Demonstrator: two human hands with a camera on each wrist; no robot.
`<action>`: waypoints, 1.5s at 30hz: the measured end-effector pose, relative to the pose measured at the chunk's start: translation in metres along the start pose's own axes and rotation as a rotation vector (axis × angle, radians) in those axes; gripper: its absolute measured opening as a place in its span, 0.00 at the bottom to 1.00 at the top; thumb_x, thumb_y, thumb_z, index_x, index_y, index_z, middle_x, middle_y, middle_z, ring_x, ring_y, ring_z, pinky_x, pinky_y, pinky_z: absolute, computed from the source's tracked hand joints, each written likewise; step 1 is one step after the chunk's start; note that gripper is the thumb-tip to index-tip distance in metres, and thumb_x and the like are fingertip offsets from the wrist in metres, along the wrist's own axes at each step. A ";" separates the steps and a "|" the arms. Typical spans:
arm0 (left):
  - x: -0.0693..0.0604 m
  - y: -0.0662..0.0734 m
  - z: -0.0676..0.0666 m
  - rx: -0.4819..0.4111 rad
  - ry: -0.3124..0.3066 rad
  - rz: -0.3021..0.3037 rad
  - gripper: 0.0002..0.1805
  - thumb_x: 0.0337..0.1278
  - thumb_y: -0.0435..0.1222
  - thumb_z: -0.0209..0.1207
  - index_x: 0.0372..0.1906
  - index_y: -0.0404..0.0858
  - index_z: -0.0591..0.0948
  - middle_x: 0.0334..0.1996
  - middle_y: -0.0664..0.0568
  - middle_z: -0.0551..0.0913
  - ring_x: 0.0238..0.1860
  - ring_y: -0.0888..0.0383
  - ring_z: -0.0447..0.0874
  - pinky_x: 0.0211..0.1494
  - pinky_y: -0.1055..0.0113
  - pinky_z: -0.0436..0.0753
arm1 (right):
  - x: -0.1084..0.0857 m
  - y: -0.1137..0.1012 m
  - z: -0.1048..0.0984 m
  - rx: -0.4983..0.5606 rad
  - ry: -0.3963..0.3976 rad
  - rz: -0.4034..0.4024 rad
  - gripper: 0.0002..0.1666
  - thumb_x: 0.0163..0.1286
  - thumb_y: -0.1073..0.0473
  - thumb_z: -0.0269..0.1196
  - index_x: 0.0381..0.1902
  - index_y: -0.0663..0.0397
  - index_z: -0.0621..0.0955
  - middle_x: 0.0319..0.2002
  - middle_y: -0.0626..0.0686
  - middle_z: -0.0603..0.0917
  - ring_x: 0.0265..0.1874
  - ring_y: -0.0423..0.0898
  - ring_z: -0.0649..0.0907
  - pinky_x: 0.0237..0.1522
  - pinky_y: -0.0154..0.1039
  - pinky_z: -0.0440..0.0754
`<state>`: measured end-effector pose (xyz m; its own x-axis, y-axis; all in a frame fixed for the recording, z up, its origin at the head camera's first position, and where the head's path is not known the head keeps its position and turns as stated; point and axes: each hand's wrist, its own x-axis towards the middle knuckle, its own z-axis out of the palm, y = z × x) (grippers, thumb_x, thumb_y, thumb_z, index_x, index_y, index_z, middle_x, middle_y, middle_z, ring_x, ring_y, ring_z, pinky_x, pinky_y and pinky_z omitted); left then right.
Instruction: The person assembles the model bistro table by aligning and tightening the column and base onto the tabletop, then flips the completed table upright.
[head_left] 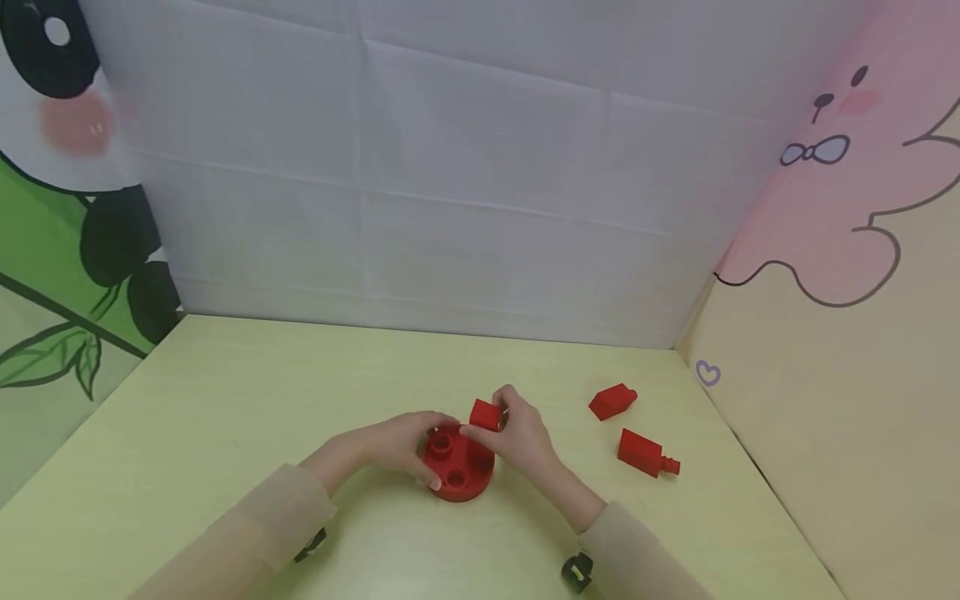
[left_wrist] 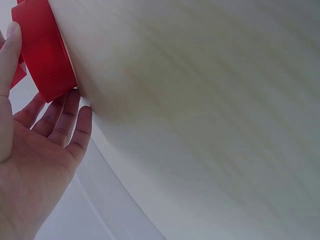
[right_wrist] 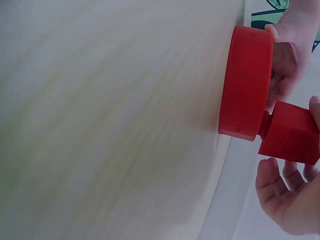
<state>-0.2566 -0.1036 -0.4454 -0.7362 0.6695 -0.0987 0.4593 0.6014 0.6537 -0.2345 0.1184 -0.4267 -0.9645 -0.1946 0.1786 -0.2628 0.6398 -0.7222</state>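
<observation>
A round red base (head_left: 467, 490) with holes in its top lies on the table, and my left hand (head_left: 396, 443) grips its left side. The left wrist view shows the thumb on the base's (left_wrist: 45, 52) rim and the fingers reaching round the far side. My right hand (head_left: 528, 440) pinches a square red block (head_left: 485, 414) above the base's far right part. In the right wrist view, the block's (right_wrist: 291, 131) narrow peg end meets the top of the base (right_wrist: 247, 82); how deep it sits is hidden.
Two more red blocks with narrow peg ends lie to the right, one farther back (head_left: 612, 402) and one nearer (head_left: 642, 453). A white wall sheet (head_left: 480, 208) rises behind the table (head_left: 247, 392). Printed panels flank both sides.
</observation>
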 end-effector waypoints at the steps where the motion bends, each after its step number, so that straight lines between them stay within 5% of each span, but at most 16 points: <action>1: 0.000 -0.001 0.000 0.002 -0.001 0.001 0.47 0.36 0.49 0.74 0.65 0.41 0.66 0.55 0.57 0.74 0.57 0.56 0.71 0.55 0.58 0.76 | 0.000 0.000 0.000 -0.002 -0.001 0.005 0.27 0.52 0.47 0.73 0.38 0.49 0.68 0.28 0.47 0.78 0.24 0.42 0.77 0.23 0.32 0.78; 9: 0.000 0.000 0.000 0.004 0.002 0.026 0.47 0.36 0.49 0.74 0.65 0.40 0.67 0.55 0.57 0.74 0.56 0.57 0.72 0.56 0.57 0.75 | 0.001 0.008 -0.008 0.028 -0.062 -0.096 0.37 0.54 0.47 0.71 0.59 0.48 0.68 0.45 0.52 0.77 0.43 0.49 0.77 0.38 0.41 0.80; 16: 0.000 0.000 0.000 -0.003 0.002 0.017 0.46 0.36 0.49 0.74 0.65 0.41 0.67 0.54 0.60 0.74 0.55 0.58 0.72 0.56 0.58 0.75 | 0.002 0.019 -0.026 0.057 -0.162 -0.370 0.34 0.63 0.51 0.65 0.65 0.41 0.67 0.61 0.42 0.70 0.59 0.49 0.72 0.50 0.53 0.77; 23: 0.001 -0.002 -0.001 0.000 0.002 0.020 0.47 0.36 0.50 0.74 0.64 0.40 0.67 0.53 0.59 0.75 0.55 0.58 0.73 0.55 0.59 0.76 | 0.006 0.017 -0.033 -0.031 -0.241 -0.629 0.25 0.70 0.58 0.55 0.64 0.45 0.69 0.67 0.46 0.67 0.67 0.45 0.65 0.61 0.51 0.70; 31: 0.000 -0.001 -0.001 0.001 -0.002 0.022 0.47 0.37 0.50 0.74 0.65 0.39 0.67 0.54 0.57 0.75 0.56 0.57 0.73 0.57 0.58 0.75 | 0.008 0.023 -0.026 -0.036 -0.242 -0.619 0.23 0.69 0.67 0.53 0.60 0.46 0.75 0.64 0.49 0.71 0.64 0.44 0.68 0.60 0.44 0.72; 38: 0.000 0.000 -0.001 -0.005 0.002 0.003 0.46 0.36 0.48 0.74 0.65 0.40 0.67 0.54 0.58 0.75 0.56 0.57 0.73 0.56 0.57 0.76 | 0.009 0.023 -0.025 -0.072 -0.153 -0.591 0.22 0.67 0.69 0.56 0.57 0.46 0.77 0.59 0.50 0.74 0.61 0.44 0.71 0.58 0.46 0.74; 45: 0.000 0.001 -0.002 -0.027 -0.004 -0.015 0.46 0.36 0.48 0.74 0.65 0.42 0.67 0.54 0.58 0.74 0.56 0.56 0.71 0.56 0.56 0.76 | 0.005 0.021 -0.027 -0.160 -0.078 -0.482 0.21 0.64 0.62 0.63 0.55 0.47 0.79 0.52 0.47 0.74 0.54 0.43 0.74 0.52 0.41 0.79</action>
<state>-0.2564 -0.1037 -0.4433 -0.7409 0.6622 -0.1122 0.4345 0.6000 0.6717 -0.2454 0.1505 -0.4228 -0.7296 -0.5462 0.4116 -0.6837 0.5684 -0.4577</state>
